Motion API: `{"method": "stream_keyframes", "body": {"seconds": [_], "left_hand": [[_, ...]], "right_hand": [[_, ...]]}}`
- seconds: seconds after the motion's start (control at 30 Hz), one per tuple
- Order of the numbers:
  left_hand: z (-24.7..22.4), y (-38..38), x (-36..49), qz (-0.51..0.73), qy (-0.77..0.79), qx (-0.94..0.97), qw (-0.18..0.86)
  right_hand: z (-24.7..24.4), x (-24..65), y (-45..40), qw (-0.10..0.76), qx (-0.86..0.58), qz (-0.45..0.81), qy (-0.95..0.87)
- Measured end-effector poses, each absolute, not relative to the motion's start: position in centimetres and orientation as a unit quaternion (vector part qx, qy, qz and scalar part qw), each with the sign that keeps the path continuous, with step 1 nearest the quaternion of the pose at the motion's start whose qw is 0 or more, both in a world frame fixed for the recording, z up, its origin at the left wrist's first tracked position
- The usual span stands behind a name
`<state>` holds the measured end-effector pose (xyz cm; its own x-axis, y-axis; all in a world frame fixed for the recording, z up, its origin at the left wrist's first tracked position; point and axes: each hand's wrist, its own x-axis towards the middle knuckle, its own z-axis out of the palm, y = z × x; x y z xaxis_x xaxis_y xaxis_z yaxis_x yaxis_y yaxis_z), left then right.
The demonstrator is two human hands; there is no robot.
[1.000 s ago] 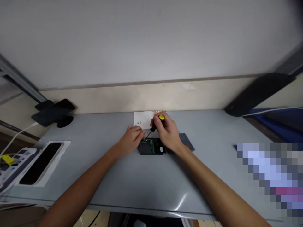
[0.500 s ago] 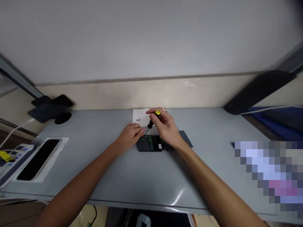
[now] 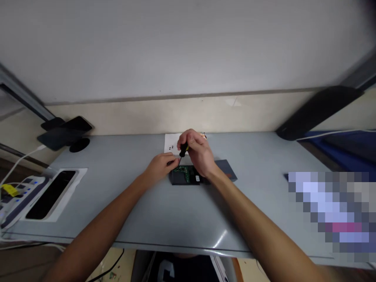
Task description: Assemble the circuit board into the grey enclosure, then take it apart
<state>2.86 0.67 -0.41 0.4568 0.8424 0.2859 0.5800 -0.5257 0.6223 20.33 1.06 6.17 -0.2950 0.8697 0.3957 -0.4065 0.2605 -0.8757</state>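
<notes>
Both forearms are bare to the frame edge; no sleeves visible. The left hand (image 3: 160, 166) and right hand (image 3: 198, 152) are ungloved.

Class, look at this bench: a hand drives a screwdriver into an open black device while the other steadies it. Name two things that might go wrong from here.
1. The screwdriver in the right hand might slip off onto the exposed green board or the left hand, whose fingertips sit right by the tip.
2. The tiny dark screws lie loose on the white paper just behind the hands; a nudge may scatter them.
</notes>
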Motion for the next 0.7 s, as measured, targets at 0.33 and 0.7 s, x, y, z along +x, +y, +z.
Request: {"method": "stream_keyframes", "body": {"seconds": [0.33, 0.7], "left_hand": [[-1.1, 0.8, 2.7, 0.296, 0.441, 0.819, 0.218], [-1.0, 0.7, 2.8, 0.303, 0.453, 0.809, 0.218]], "right_hand": [[5.7, 17.7, 0.6, 0.563, -0.216, 0.606, -0.518], [6.5, 20.1, 0.5, 0.521, -0.216, 0.619, -0.548]]}}
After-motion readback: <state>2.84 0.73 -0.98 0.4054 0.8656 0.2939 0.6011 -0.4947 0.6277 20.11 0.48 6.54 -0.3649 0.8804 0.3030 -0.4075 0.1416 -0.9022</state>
